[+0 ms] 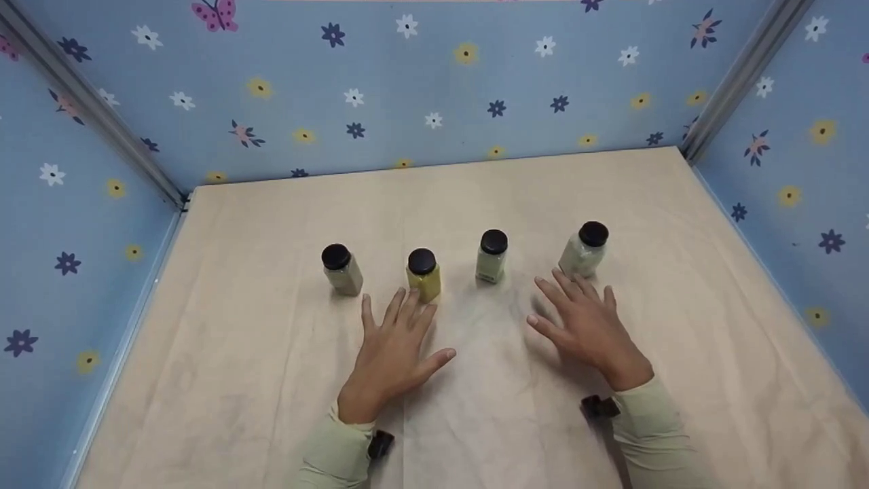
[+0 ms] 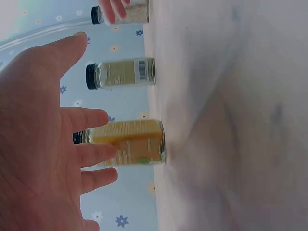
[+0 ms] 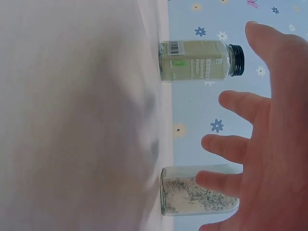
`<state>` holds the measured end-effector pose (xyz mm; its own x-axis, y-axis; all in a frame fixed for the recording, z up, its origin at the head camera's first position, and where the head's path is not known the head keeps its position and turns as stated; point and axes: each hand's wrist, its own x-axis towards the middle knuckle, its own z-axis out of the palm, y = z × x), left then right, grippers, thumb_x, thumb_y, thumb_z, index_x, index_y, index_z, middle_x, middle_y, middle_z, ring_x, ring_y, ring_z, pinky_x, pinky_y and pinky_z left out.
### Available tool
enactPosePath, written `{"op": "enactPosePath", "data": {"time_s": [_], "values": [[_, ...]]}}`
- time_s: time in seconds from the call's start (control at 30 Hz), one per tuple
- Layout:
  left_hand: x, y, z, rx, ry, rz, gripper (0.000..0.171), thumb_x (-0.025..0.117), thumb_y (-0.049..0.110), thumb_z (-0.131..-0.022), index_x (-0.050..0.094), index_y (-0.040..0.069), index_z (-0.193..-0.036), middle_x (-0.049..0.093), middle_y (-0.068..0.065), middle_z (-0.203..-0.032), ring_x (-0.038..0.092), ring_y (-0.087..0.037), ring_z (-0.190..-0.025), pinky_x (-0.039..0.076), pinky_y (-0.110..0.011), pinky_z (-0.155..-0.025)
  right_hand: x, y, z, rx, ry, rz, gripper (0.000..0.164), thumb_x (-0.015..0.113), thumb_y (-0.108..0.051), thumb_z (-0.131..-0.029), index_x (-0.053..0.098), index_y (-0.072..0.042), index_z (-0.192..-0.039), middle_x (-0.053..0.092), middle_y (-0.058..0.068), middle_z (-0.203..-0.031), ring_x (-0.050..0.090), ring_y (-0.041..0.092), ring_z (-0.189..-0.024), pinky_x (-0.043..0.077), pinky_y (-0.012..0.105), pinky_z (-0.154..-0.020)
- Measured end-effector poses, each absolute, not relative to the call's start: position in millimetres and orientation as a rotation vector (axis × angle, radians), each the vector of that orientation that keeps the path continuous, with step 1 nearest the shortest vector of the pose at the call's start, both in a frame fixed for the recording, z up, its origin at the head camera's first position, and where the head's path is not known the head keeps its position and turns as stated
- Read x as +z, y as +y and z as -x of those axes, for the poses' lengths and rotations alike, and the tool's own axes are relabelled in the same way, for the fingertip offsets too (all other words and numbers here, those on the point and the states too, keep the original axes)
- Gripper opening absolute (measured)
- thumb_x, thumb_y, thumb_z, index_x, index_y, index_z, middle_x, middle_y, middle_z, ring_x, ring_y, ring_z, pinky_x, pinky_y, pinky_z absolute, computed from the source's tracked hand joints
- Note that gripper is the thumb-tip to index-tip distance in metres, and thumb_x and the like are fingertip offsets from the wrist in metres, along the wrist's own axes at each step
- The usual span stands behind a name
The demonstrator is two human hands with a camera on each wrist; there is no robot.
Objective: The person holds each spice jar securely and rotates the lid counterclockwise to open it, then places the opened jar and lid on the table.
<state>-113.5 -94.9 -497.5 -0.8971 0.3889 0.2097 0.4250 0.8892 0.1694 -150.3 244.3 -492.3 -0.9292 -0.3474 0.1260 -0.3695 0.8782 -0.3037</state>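
Observation:
Four is avoided here: several square glass spice jars with black lids stand upright in a loose row. My left hand [image 1: 394, 353], fingers spread and straight, is just in front of the yellow spice jar [image 1: 426, 284]; its fingertips overlap that jar in the head view. Left of it stands a grey-green spice jar [image 1: 345, 277]. My right hand [image 1: 589, 326] is likewise spread, its fingertips close to the far-right jar [image 1: 582, 257], which holds pale contents with dark flecks [image 3: 192, 195]. Between the hands, farther back, is a pale green labelled jar [image 1: 490, 261]. Neither hand grips anything.
A wrinkled cream cloth [image 1: 237, 353] covers the table. Blue flowered panels [image 1: 434, 81] enclose its back and both sides, with grey metal posts [image 1: 747, 75] at the corners. Dark wrist devices [image 1: 381, 445] show beside the sleeves.

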Motion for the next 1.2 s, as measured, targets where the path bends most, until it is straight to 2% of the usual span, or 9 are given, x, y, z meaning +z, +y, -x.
{"op": "enactPosePath", "data": {"time_s": [0.27, 0.43, 0.57, 0.7, 0.9, 1.2], "values": [[-496, -84, 118, -0.335, -2.793, 0.55, 0.057, 0.065, 0.053, -0.092, 0.063, 0.013, -0.133, 0.055, -0.015, -0.137, 0.045, -0.034, -0.134, 0.019, -0.073, -0.107, -497, 249, 156, 0.59, -2.813, -0.583, 0.058, 0.058, -0.053, -0.097, 0.058, -0.016, -0.142, 0.055, 0.013, -0.143, 0.053, 0.037, -0.127, 0.036, 0.065, -0.1], [-495, -80, 119, -0.34, -2.692, 0.529, 0.046, 0.069, 0.042, -0.092, 0.068, 0.009, -0.123, 0.064, -0.014, -0.119, 0.06, -0.032, -0.113, 0.037, -0.06, -0.099, -500, 254, 159, 0.63, -2.737, -0.572, 0.054, 0.062, -0.049, -0.096, 0.064, -0.013, -0.135, 0.064, 0.011, -0.132, 0.06, 0.034, -0.119, 0.046, 0.06, -0.092], [-493, -75, 120, -0.365, -2.65, 0.526, 0.039, 0.069, 0.037, -0.092, 0.071, 0.009, -0.119, 0.067, -0.011, -0.11, 0.065, -0.03, -0.101, 0.046, -0.051, -0.089, -502, 260, 162, 0.667, -2.706, -0.555, 0.05, 0.065, -0.045, -0.096, 0.066, -0.01, -0.132, 0.067, 0.011, -0.127, 0.063, 0.033, -0.114, 0.049, 0.058, -0.088], [-491, -69, 122, -0.396, -2.651, 0.542, 0.035, 0.07, 0.035, -0.092, 0.072, 0.01, -0.117, 0.067, -0.01, -0.107, 0.065, -0.028, -0.098, 0.05, -0.048, -0.084, -503, 267, 165, 0.705, -2.703, -0.505, 0.048, 0.066, -0.042, -0.096, 0.067, -0.009, -0.131, 0.067, 0.014, -0.125, 0.063, 0.035, -0.112, 0.049, 0.057, -0.088], [-487, -59, 124, -0.434, -2.629, 0.579, 0.032, 0.07, 0.034, -0.093, 0.074, 0.011, -0.115, 0.068, -0.008, -0.107, 0.065, -0.026, -0.095, 0.053, -0.047, -0.078, -503, 275, 168, 0.796, -2.74, -0.396, 0.046, 0.061, -0.041, -0.099, 0.067, -0.009, -0.131, 0.066, 0.015, -0.125, 0.064, 0.033, -0.11, 0.049, 0.054, -0.091], [-483, -45, 126, -0.489, -2.647, 0.605, 0.029, 0.068, 0.033, -0.095, 0.074, 0.013, -0.114, 0.07, -0.004, -0.103, 0.067, -0.023, -0.087, 0.054, -0.043, -0.07, -502, 287, 174, 0.868, -2.729, -0.337, 0.035, 0.06, -0.037, -0.101, 0.072, -0.009, -0.119, 0.069, 0.009, -0.108, 0.065, 0.027, -0.098, 0.051, 0.051, -0.082]]}}
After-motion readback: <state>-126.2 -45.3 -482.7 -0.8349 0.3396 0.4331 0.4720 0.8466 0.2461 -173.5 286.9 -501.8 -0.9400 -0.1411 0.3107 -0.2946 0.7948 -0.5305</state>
